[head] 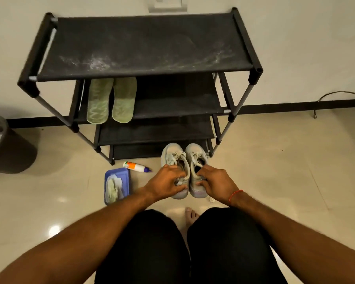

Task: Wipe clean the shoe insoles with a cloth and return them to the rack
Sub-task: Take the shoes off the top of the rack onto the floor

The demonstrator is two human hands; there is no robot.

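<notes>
A thin red thread (235, 195) circles the wrist just behind the right hand (215, 181). The right forearm (285, 228) and the left forearm (90, 232), behind the left hand (166, 181), are bare. A black garment (152, 253) covers both legs below the hands, and a bare foot (191, 217) shows between them.

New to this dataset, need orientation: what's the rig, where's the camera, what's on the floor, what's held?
No robot: a person's two bare hands, filmed by one wide-angle camera worn on the head, looking down. The left hand grips the left sneaker at its heel; the right hand grips the right sneaker. Both stand on the floor before a black shoe rack. Two green insoles lie on its second shelf. Left of the sneakers: a blue tray holding a cloth, and a white bottle.
</notes>
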